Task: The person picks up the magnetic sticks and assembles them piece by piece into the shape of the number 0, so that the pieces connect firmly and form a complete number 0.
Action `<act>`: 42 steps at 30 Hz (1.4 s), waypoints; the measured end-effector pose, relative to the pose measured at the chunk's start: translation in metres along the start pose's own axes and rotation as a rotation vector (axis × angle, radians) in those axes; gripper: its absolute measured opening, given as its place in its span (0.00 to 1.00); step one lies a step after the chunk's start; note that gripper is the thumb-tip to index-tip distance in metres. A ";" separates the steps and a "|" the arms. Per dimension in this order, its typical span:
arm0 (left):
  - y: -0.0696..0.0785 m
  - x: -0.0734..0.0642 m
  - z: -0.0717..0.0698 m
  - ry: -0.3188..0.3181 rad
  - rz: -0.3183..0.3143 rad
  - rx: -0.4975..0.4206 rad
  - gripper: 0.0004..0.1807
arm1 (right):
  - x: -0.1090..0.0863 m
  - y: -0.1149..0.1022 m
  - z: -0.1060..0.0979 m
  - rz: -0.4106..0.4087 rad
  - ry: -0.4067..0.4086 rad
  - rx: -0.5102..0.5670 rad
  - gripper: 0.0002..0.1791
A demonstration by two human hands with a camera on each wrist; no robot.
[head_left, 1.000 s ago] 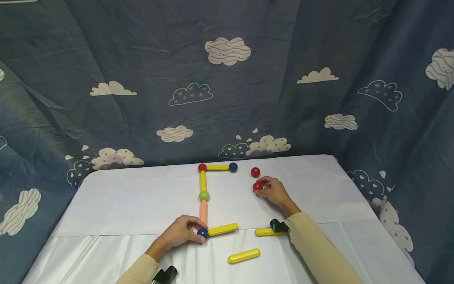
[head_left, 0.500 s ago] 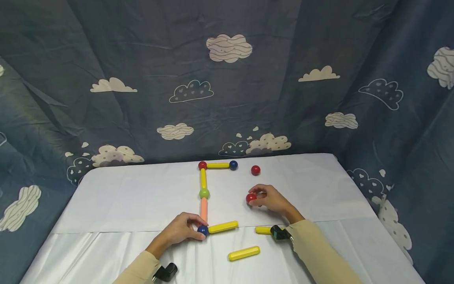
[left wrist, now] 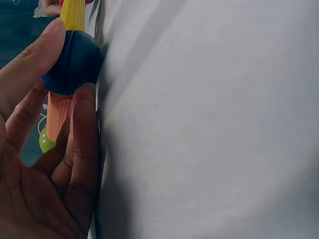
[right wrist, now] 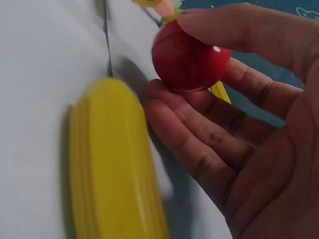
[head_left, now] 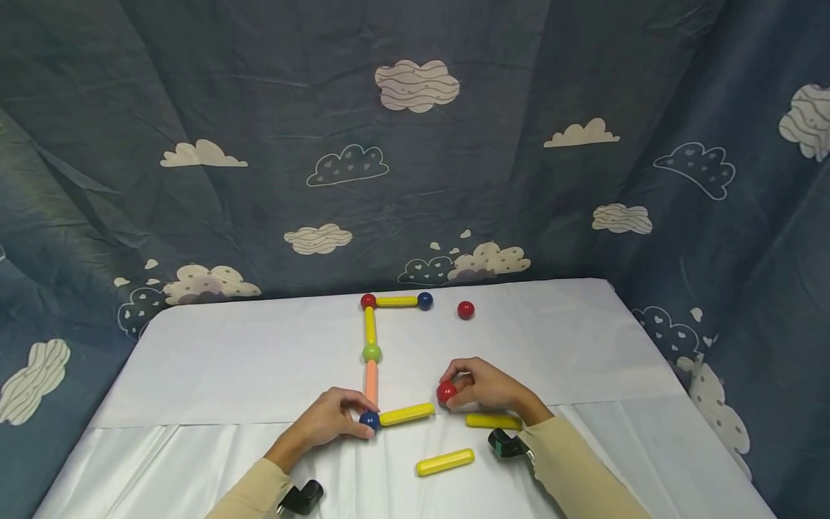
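White cloth covers the counter [head_left: 227, 360]; a blue cloud-print curtain [head_left: 259, 144] hangs behind. My right hand [head_left: 488, 389] pinches a red ball [head_left: 446, 392] just off the right end of a yellow rod [head_left: 407, 414], whose long axis runs left-right, slightly tilted. My left hand [head_left: 327, 422] grips the blue ball [head_left: 369, 420] at the rod's left end.
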State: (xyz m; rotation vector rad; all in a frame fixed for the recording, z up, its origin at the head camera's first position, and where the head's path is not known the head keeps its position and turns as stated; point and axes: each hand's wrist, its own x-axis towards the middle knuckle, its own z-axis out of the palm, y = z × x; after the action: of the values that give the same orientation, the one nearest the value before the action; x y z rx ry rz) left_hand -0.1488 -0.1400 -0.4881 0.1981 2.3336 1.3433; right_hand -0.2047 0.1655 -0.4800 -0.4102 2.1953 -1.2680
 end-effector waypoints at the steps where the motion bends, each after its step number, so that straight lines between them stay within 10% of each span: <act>1: 0.000 0.000 0.000 -0.001 0.002 0.002 0.19 | -0.001 -0.001 0.001 0.003 -0.006 -0.001 0.17; 42: -0.002 0.002 0.003 0.010 0.004 0.007 0.19 | -0.010 -0.004 0.010 -0.081 -0.034 -0.225 0.19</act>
State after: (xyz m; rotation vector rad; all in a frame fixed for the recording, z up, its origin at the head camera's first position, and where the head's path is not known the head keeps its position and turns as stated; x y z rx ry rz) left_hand -0.1486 -0.1378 -0.4915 0.1988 2.3475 1.3404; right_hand -0.1904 0.1620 -0.4771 -0.6098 2.3212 -1.0484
